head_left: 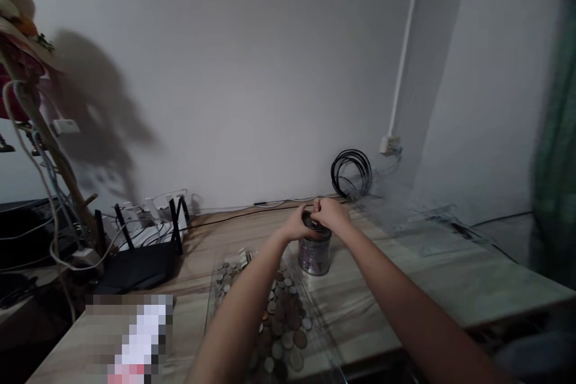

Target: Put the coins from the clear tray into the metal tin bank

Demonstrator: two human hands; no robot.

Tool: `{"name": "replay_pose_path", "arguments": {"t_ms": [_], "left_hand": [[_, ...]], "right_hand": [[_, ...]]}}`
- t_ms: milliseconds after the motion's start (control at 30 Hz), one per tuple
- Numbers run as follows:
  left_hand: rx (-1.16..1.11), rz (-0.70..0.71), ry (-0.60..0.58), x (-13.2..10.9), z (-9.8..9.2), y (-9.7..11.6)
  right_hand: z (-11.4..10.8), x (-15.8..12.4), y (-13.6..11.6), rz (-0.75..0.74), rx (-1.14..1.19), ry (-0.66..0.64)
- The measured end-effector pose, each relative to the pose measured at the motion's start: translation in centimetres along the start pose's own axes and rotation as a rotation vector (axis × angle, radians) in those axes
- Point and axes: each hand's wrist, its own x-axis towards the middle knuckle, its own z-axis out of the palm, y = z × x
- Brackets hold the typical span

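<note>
A small metal can (314, 255) with a dark lid stands upright on the wooden table (432, 282), just beyond a clear tray (213, 306) holding several coins (281, 324). My left hand (297, 225) and my right hand (330, 214) both rest on top of the can, fingers curled over its lid. The fingertips meet above the lid, and whatever small thing they may pinch is hidden. Both forearms reach forward over the coin tray.
A black router (139, 264) with antennas and a tangle of white cables sit at the left. A coiled black cable (351, 174) hangs by a wall socket (389, 144). A clear plastic sheet (427, 225) lies at the right. A blurred patch covers something at the front left.
</note>
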Motion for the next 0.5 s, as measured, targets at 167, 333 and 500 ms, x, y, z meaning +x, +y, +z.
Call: {"name": "replay_pose_path", "arguments": {"t_ms": [167,333,500], "left_hand": [[0.093,0.013,0.32,-1.6,2.5,-1.0],[0.26,-0.032,0.577,-3.1,4.5,-0.6],[0.228,-0.044,0.457,-3.1,2.9,-0.4]], "right_hand": [[-0.1,-0.3,0.0,-0.066,0.03,-0.045],[0.3,-2.2,-1.4,-0.115,0.006,0.048],[0.1,-2.3,-1.9,-0.097,-0.011,0.034]]}}
